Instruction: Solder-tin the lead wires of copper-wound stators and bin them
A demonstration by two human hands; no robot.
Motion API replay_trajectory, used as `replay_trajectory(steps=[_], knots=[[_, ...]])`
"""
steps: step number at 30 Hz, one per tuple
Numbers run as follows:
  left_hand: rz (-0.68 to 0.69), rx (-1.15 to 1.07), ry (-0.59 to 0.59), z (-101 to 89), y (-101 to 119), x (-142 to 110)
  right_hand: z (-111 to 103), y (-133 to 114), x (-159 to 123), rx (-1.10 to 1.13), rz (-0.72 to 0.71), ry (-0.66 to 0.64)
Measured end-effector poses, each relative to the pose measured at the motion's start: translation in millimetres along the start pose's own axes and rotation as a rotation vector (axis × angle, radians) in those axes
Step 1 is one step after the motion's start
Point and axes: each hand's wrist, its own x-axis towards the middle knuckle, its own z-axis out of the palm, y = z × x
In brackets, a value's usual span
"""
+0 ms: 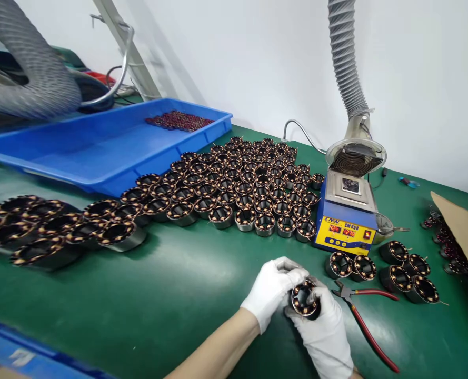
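Both my hands wear white gloves and meet at one motor stator (pixel 304 301), a short metal ring with copper windings inside. My right hand (pixel 324 321) wraps round the stator from the right, its thumb over the rim. At the stator's upper left edge, my left hand (pixel 275 287) has its thumb and fingers pinched together; what lies between the fingertips is hidden. Red-handled cutting pliers (pixel 350 300) lie open on the table just right of my right hand. Two more stators (pixel 339 264) stand beyond, in front of the blue and yellow solder pot (pixel 345 223).
Many stators (pixel 234 184) stand in rows across the green table (pixel 186 273), with a looser group at left. Several others (pixel 399 278) stand at right. Behind is a blue tray (pixel 79 142) holding small reddish parts (pixel 178 121). An extraction hose (pixel 348 63) hangs over the pot.
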Motion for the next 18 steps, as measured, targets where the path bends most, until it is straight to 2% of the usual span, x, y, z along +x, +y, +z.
replay_trajectory(steps=[3, 7, 8, 10, 13, 18], knots=[[0.070, 0.029, 0.055, -2.0, 2, 2, 0, 0, 1, -0.012, -0.011, -0.002], [0.203, 0.080, 0.130, -16.5, 14, 5, 1, 3, -2, -0.005, 0.015, 0.007], [0.198, 0.108, 0.092, -20.8, 17, 5, 1, 4, -3, 0.010, 0.028, 0.007], [0.141, 0.192, -0.060, -27.3, 21, 4, 2, 5, -4, 0.029, 0.043, 0.014], [0.084, 0.296, -0.248, -29.4, 21, 1, 3, 7, -5, 0.008, 0.054, 0.015], [0.068, 0.239, -0.268, -18.0, 16, -4, 2, 8, -5, -0.027, 0.088, -0.041]])
